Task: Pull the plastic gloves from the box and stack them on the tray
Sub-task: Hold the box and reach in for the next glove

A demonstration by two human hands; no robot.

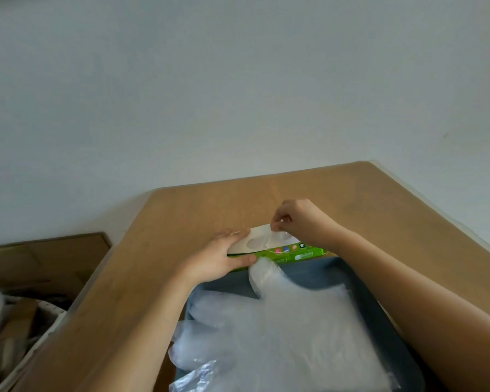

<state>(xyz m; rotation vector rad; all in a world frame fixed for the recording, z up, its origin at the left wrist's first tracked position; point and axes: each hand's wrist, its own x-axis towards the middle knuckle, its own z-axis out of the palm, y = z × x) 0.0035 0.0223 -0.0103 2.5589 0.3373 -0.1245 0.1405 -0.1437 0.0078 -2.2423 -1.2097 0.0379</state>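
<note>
Pinched between thumb and fingertips, the right hand (300,219) has hold of a wisp of clear glove (280,235) at the slot in the top of the box (292,251). How much film is out I cannot tell, since it is see-through against the white card. The left hand (224,258) holds the box's left end between its fingers on top and its thumb on the near side.

That box lies with its long axis left to right on the table (181,222), at the far rim of the tray (326,268); whether they touch is unclear. So the stack of gloves (289,335) lies on the near side of the grip, and I judge the right hand must lift the glove and bring it nearward.

Both hands partly hide the slot. The frame cuts off the tray's near end, and the number of gloves stacked cannot be made out.
</note>
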